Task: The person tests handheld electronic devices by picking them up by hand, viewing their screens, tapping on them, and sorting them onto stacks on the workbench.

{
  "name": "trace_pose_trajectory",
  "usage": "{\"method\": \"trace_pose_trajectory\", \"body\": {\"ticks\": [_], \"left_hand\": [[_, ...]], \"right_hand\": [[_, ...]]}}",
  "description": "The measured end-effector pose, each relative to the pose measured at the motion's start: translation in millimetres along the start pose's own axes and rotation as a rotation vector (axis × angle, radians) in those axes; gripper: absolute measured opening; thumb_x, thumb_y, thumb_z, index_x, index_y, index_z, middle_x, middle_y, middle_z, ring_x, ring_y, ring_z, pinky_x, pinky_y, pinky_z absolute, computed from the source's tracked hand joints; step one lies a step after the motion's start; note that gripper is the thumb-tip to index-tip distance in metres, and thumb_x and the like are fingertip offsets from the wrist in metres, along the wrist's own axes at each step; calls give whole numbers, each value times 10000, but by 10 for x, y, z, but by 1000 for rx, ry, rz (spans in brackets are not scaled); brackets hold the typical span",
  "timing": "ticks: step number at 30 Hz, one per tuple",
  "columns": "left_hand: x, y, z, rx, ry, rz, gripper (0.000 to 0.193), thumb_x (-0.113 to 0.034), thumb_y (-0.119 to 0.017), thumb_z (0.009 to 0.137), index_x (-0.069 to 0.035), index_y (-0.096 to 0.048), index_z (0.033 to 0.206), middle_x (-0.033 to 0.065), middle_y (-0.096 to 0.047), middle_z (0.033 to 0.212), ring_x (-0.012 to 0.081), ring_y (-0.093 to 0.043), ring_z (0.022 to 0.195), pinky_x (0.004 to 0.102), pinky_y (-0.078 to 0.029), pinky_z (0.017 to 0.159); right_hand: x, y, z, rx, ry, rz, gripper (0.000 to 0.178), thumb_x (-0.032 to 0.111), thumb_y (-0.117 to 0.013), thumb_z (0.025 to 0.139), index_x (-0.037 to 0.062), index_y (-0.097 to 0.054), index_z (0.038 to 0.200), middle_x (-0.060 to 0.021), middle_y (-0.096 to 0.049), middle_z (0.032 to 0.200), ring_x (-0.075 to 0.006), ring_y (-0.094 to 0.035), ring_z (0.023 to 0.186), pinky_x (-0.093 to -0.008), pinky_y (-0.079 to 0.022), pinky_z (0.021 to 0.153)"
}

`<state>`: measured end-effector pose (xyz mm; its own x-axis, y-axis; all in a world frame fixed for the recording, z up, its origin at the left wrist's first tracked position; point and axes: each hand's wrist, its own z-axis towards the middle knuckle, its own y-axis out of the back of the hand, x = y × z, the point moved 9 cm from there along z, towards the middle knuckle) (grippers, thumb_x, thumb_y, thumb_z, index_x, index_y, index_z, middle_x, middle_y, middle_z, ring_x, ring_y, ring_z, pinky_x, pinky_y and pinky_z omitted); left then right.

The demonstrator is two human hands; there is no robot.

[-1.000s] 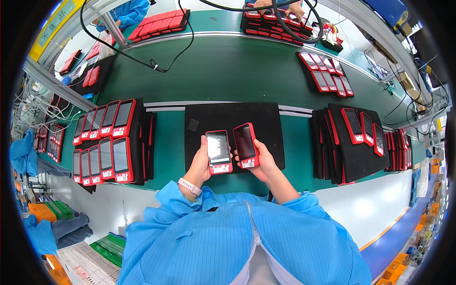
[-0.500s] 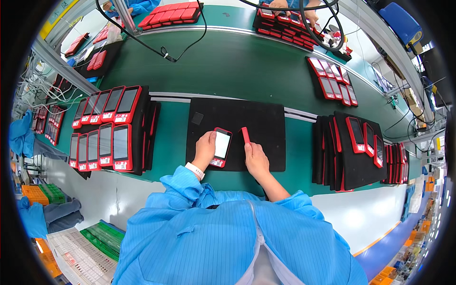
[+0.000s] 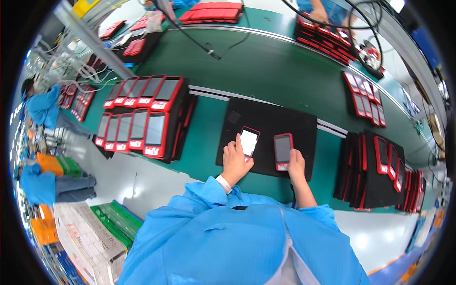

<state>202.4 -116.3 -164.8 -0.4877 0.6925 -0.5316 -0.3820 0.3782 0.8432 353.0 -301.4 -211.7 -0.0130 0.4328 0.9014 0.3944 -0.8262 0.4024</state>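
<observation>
A red-framed handheld device with a lit white screen [image 3: 249, 141] is over the left part of a black mat [image 3: 266, 116]. My left hand [image 3: 234, 161] is across its lower left part, index finger stretched along the screen's left edge and thumb apart at the bottom. The hand hides the device's lower left corner. Fingers of my right hand [image 3: 297, 166] are closed around the lower right side of a second red handheld device [image 3: 283, 150], its dark screen facing up. A white band [image 3: 223, 184] circles my left wrist.
On the left, several red handhelds [image 3: 156, 128] rest on stacked black trays. More black trays [image 3: 354, 166] lean at the right, with a few handhelds on top [image 3: 381, 154]. Across the green bench [image 3: 228, 59], another person's hands [image 3: 319, 15] are at a red stack. Cables [image 3: 211, 51] hang overhead.
The right-hand device has turned from edge-on to screen up. My left hand has shifted from the lit device's left side to its lower part. The whole view has swung left.
</observation>
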Motion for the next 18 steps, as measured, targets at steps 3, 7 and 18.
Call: {"method": "trace_pose_trajectory", "body": {"ticks": [3,7,18], "left_hand": [[262,121,34,-56,87,28,898,-240,-673,639,40,-167,1327,211,-387,1084,363,-394,959,422,-341,864],[502,201,-32,-36,162,59,830,-352,-643,702,27,-229,1315,216,-367,1153,367,-379,1018,419,-343,872],[1205,-99,47,140,510,-382,618,-445,-459,843,50,-424,1212,290,-525,1031,391,-519,969,391,-409,863]], "right_hand": [[131,-36,-73,-32,-17,-33,353,292,-387,909,-5,-548,1011,-181,-596,901,-279,-573,874,-352,-426,777],[56,13,-7,-70,13,-18,355,295,-388,911,-11,-549,995,-179,-597,885,-270,-571,856,-349,-424,766],[-485,796,198,-391,-239,-353,467,359,-371,901,-40,-530,1085,-185,-527,1131,-301,-511,1030,-349,-401,852]]}}
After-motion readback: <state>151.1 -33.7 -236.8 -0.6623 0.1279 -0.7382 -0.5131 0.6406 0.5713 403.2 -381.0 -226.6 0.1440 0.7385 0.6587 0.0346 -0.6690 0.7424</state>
